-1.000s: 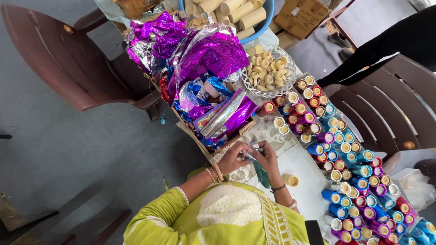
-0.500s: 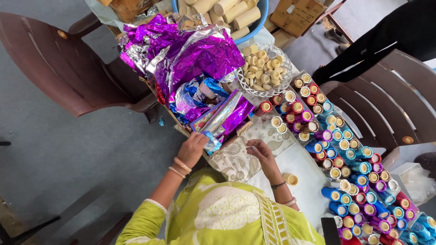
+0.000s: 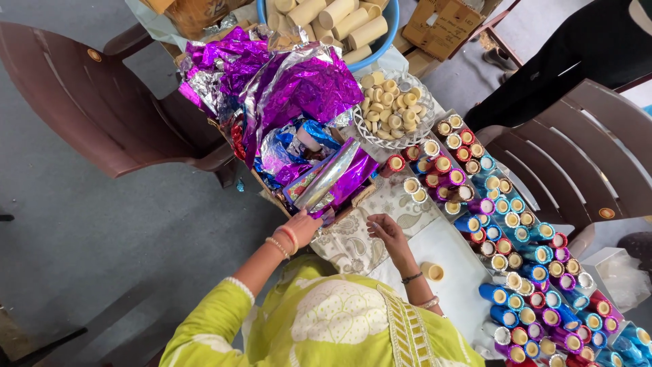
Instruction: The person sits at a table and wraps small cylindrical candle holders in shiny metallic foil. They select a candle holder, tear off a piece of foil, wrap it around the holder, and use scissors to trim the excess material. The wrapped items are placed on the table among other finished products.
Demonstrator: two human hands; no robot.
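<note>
A patterned cloth-covered table (image 3: 380, 204) carries foil-wrapped tubes (image 3: 523, 272) and foil sheets (image 3: 299, 95).

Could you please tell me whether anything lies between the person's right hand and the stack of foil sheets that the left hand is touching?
Nothing visible does. The right hand hovers over bare patterned cloth, and the foil sheets lie just beyond it, with the left hand already at their near edge.

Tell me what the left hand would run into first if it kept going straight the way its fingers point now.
Most likely the flat stack of purple and silver foil sheets: the left hand already reaches its near edge, fingers pointing up along it. Whether they touch is unclear from above.
</note>
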